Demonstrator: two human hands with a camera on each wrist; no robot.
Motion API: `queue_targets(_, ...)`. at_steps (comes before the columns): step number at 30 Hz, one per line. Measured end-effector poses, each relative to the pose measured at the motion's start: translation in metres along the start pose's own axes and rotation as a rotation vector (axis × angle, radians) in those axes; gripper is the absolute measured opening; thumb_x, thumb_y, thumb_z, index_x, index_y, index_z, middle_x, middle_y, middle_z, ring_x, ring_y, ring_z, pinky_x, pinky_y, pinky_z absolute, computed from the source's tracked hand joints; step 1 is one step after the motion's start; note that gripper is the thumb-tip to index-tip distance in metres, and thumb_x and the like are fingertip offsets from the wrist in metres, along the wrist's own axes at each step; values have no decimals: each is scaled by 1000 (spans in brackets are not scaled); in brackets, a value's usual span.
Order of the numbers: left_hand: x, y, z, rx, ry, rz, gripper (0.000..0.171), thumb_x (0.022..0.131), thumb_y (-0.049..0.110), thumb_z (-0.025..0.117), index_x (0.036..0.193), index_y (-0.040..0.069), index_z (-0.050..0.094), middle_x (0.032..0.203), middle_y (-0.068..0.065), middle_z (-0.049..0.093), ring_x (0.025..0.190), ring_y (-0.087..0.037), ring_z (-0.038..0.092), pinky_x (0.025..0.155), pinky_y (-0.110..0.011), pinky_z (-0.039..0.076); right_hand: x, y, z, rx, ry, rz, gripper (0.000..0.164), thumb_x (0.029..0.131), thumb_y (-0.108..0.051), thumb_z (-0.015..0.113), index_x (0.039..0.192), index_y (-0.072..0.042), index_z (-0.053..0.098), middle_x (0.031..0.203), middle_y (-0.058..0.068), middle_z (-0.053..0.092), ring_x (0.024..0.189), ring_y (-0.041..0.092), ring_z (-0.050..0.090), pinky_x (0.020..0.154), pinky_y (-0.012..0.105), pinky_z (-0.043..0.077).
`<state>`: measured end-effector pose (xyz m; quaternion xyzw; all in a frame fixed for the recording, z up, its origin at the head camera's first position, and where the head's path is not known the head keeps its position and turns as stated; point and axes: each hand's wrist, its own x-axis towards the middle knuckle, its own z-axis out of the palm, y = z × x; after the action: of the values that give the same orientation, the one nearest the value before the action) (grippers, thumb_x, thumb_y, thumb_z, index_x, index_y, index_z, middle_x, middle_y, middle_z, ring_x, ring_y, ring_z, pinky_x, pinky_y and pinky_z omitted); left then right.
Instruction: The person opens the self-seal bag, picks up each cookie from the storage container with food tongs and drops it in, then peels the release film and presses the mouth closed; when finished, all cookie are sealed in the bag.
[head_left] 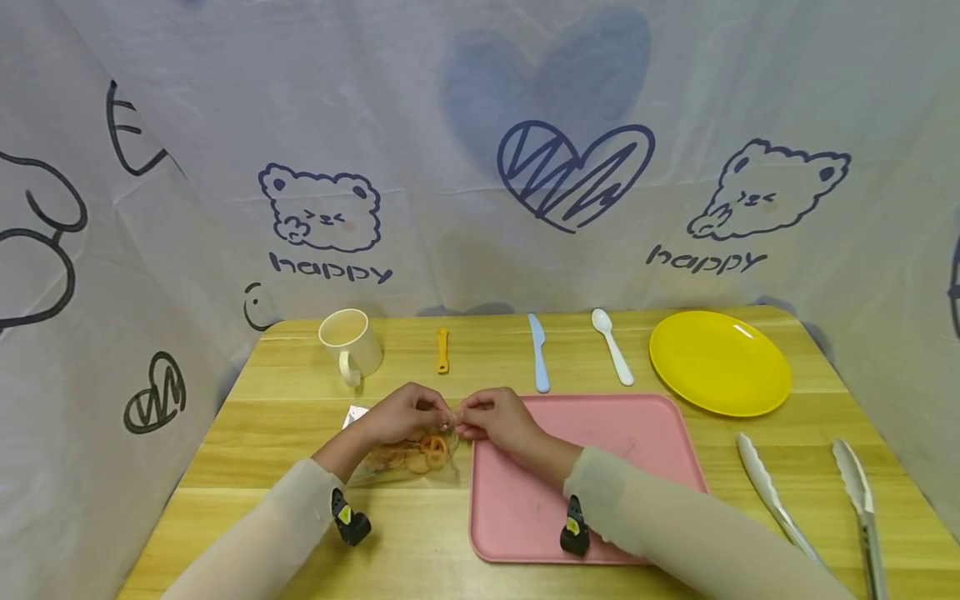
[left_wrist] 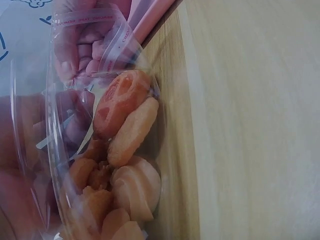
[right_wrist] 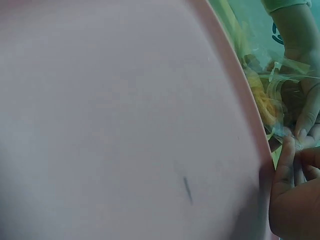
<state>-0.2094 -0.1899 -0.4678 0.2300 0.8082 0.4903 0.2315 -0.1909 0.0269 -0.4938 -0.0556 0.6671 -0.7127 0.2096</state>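
A clear plastic bag of biscuits lies on the table left of the pink tray. At its right end, my left hand pinches the film between thumb and fingers. Facing it fingertip to fingertip, my right hand pinches the same end beside the tray's left rim. Ring-shaped and swirled biscuits show through the film in the left wrist view, along with a printed sealing strip. The right wrist view shows both hands' fingertips meeting at the bag's edge.
Behind the bag stands a cream mug. Along the back lie a short yellow handle-like piece, a light blue knife and a white spoon. A yellow plate is at back right, metal tongs at front right.
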Motion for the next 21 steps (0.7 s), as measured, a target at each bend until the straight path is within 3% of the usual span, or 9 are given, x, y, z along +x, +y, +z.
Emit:
queue_targets(11,-1,-2,1,-22,-16,6,18,102,0,56,101,-8,73,95,-19,74,84,-18,65,73,-26,54,-5,0,0,52,-4,7,15,99,4,63,108,14,70,94,19,76,78,14,75,75,30,63)
queue_targets(18,-1,-5,1,-36,15,-14,18,105,2,55,101,-9,69,99,-24,72,92,-25,68,77,-26,56,-9,-1,-2,5,-2,-20,17,100,-1,65,108,13,70,101,22,76,90,20,75,80,33,62)
queue_targets(21,-1,-5,4,17,31,3,19,106,5,56,99,-6,69,96,-21,72,89,-23,66,78,-27,54,-12,-2,-3,-29,1,-34,17,100,-3,66,107,10,72,104,20,76,96,23,75,83,35,62)
